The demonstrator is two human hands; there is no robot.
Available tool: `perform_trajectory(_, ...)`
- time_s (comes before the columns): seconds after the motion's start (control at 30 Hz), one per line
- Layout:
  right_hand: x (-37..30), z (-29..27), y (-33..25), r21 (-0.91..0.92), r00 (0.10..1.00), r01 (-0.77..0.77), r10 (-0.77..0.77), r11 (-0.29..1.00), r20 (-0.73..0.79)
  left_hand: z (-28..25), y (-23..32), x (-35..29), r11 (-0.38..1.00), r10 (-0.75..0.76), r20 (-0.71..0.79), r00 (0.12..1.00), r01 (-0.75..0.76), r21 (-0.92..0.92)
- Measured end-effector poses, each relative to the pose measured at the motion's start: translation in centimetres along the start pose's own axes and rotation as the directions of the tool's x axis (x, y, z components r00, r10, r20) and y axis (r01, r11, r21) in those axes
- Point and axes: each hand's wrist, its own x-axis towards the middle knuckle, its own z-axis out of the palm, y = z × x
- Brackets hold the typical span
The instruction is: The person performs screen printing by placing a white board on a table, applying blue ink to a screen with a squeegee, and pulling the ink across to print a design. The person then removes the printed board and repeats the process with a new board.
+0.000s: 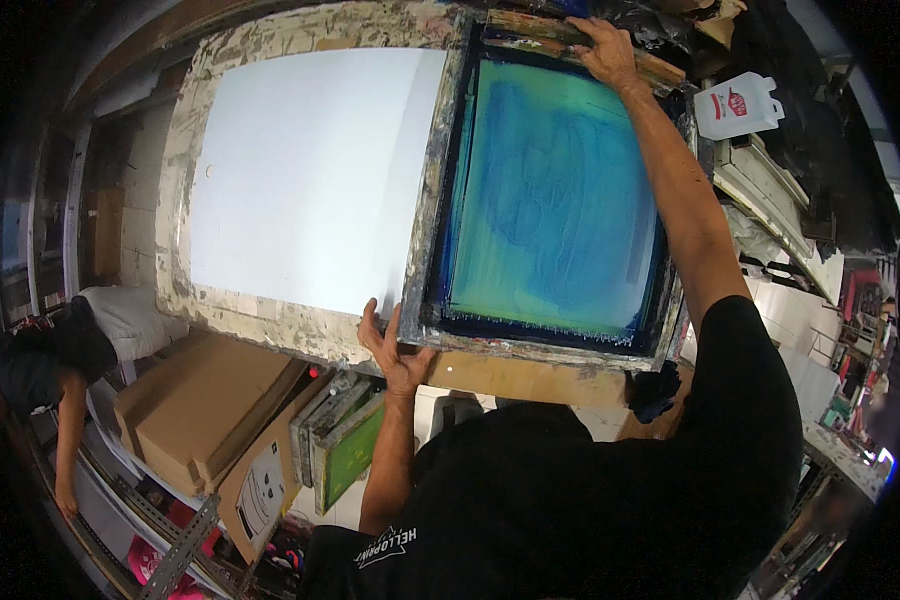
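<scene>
A screen-printing frame (432, 200) with a blue-green inked mesh (555, 200) lies on a paint-crusted table (270, 320). My left hand (390, 350) grips the frame's near left corner. Far across the screen, my right hand (610, 50) rests on a wooden squeegee (540, 32) lying along the frame's far edge. A large white sheet (310, 170) lies on the table to the left of the frame.
A white plastic jug (738, 105) stands at the right of the frame. Below the table's near edge are cardboard boxes (200, 400) and spare screens (345, 440) standing on edge. Another person (50, 380) bends over at the far left.
</scene>
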Motion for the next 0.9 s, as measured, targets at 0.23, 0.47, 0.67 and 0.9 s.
perform_trajectory(0.23,-4.2,-1.4,-5.9,-0.094,0.998,0.057,-0.058,0.994,-0.009,-0.2,-0.5,-0.4,0.997,0.005,0.044,0.999,-0.008,0.083)
perform_trajectory(0.47,-10.9,-5.9,-13.7,-0.043,0.999,-0.038,0.038,0.998,0.005,0.9,-1.8,-2.1,0.969,-0.100,-0.043,0.994,0.088,-0.229)
perform_trajectory(0.67,-19.0,-13.7,-23.5,0.019,0.995,-0.093,0.092,0.995,0.045,-0.7,1.7,-0.1,0.977,-0.033,-0.075,0.997,0.016,-0.212)
perform_trajectory(0.9,-23.7,-26.0,-32.3,0.114,0.967,-0.204,0.182,0.972,0.180,-2.8,7.3,2.6,0.959,-0.014,-0.155,0.988,-0.031,-0.283)
